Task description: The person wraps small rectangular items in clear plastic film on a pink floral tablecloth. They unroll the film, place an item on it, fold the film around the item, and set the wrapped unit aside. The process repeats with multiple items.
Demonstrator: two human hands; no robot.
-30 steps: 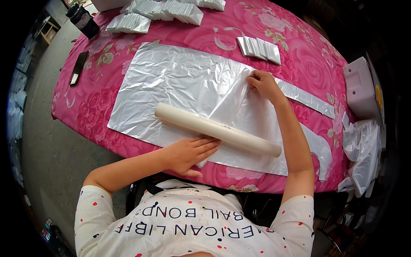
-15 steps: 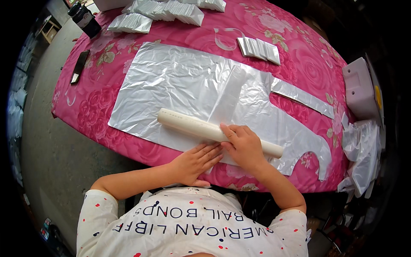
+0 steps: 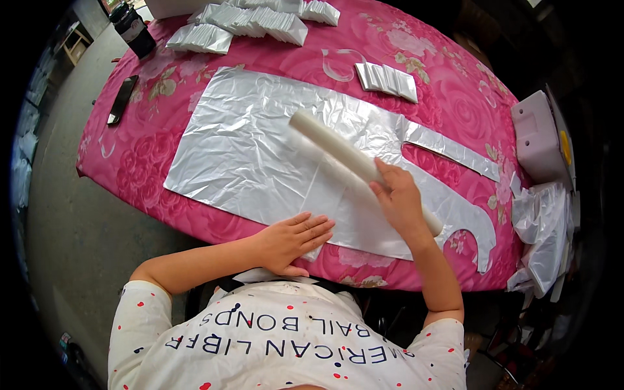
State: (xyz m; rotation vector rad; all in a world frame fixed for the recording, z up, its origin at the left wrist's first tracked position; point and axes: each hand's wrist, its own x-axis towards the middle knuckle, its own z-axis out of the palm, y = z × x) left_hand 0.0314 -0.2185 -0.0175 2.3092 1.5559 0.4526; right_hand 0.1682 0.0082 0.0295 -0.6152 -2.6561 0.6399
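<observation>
A thin white plastic apron (image 3: 234, 136), creased and shiny, lies spread flat on the pink table, its strap-like ends toward the right. My right hand (image 3: 400, 198) grips a long white tube (image 3: 335, 146) right of its middle. The tube slants across the apron, its far end up to the left, and looks slightly blurred. My left hand (image 3: 292, 240) rests palm down at the apron's near edge, fingers stretched out and touching the plastic. It holds nothing.
Folded white plastic packets (image 3: 387, 81) lie beyond the apron, with more packet rows (image 3: 260, 23) at the far left. A phone (image 3: 122, 101) and a dark bottle (image 3: 133, 31) are at left. A pale box (image 3: 539, 136) and loose plastic bags (image 3: 543, 224) stand at right.
My right hand has moved away from me and to the right with the tube, which is now steeper across the apron. My left hand has stayed nearly in place, apart from the tube.
</observation>
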